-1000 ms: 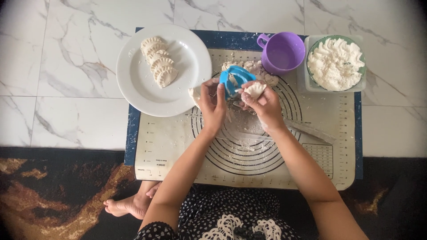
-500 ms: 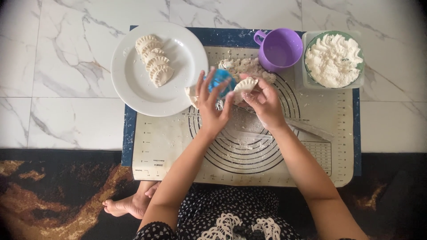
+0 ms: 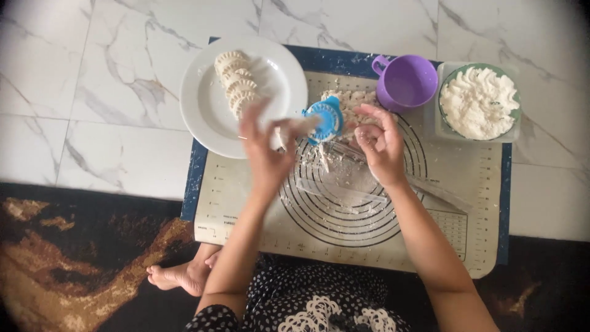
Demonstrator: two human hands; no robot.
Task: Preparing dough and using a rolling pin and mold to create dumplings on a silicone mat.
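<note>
On the marble floor, over a pale silicone baking mat [image 3: 246, 209] printed with concentric circles and edged in dark blue, a seated person works dough with both bare hands. Her left hand [image 3: 265, 150] is blurred, raised over the rim of the round white plate [image 3: 203, 104], and its fingers are pinched on a small pale piece of dough [image 3: 300, 126] that stretches toward the blue plastic dumpling press [image 3: 326, 120]; how tightly it grips I cannot tell through the blur. That press, a small ridged round mould, sits between the two hands at the top of the mat's circles, floury at its edges. Her right hand [image 3: 382, 144] hovers just beside the press with the palm turned up and the fingers loosely curled and spread, holding nothing that I can see, its skin dusted white. Crimped, half-moon dumplings [image 3: 236, 86] lie overlapping in a row on the plate. Crumbs and scraps of dough [image 3: 350, 101] are heaped behind the press, and flour is smeared across the mat's centre. A glossy purple plastic cup [image 3: 407, 83] with a handle stands near the mat's top edge, and beside it a green-rimmed bowl [image 3: 479, 101] is filled with soft, lumpy white flour.
</note>
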